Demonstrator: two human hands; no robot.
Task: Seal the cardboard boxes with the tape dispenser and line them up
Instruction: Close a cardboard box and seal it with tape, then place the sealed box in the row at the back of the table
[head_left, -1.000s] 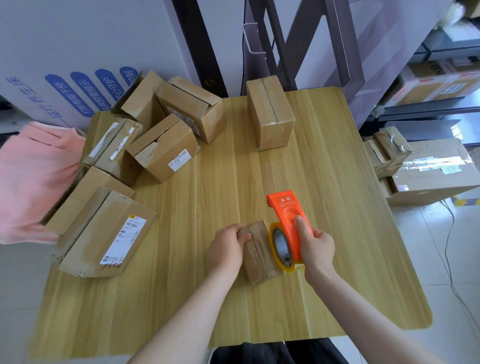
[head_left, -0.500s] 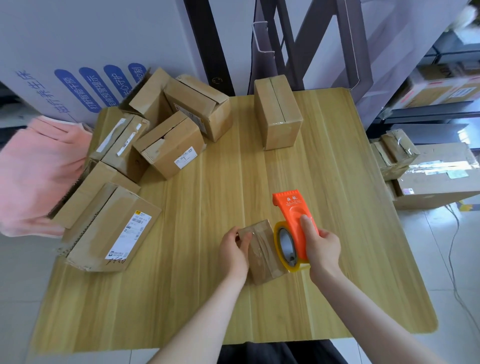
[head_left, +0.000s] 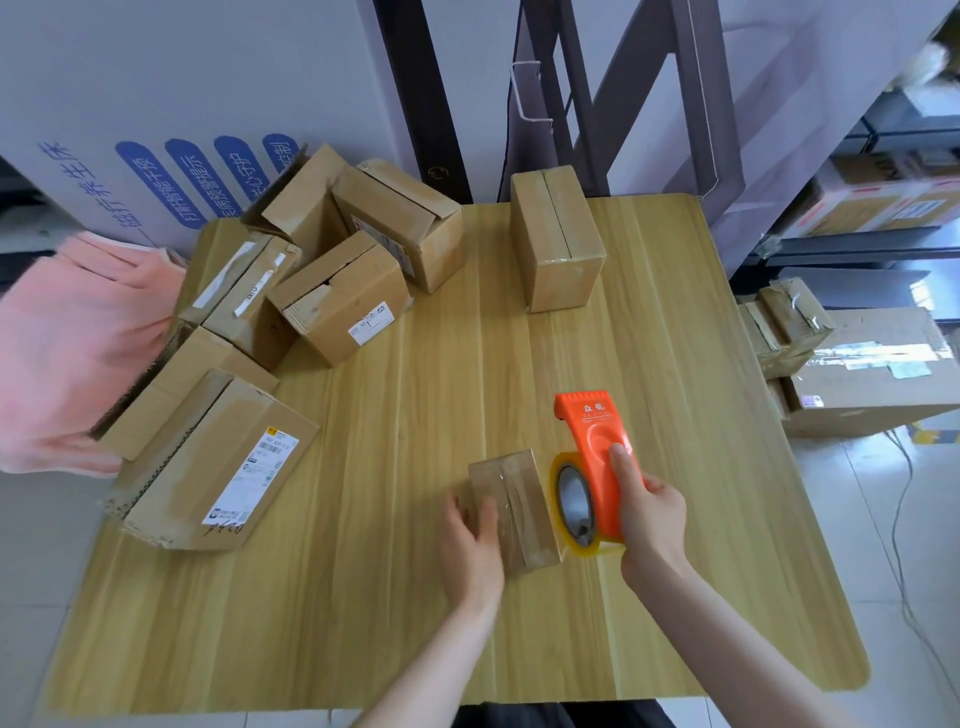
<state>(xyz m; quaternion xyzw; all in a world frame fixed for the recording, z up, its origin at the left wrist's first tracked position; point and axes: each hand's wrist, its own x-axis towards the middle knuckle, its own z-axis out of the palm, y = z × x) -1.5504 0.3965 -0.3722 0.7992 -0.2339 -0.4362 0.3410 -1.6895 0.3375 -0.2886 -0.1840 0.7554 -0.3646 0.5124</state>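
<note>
- Head view, lower centre: my left hand (head_left: 470, 540) is grasping the small box (head_left: 519, 509) that lies on the bench (head_left: 363, 623), thumb on its top and fingers on its left side.
- My right hand (head_left: 649, 514) is clenched round the orange tape dispenser (head_left: 592, 457), index finger along its body. The roll sits just beside the box's right edge. I can't tell if tape is touching it.
- The small box's top looks glossy, so I judge it taped or nearly so.
- Upper centre: one closed box (head_left: 558, 244) stands alone with a shiny seam, probably sealed.
- Upper left: a pile of boxes (head_left: 343, 296) lies jumbled, several with flaps open and unsealed.
- Progress: early I'd say, with most sealing left and no line formed yet.
</note>
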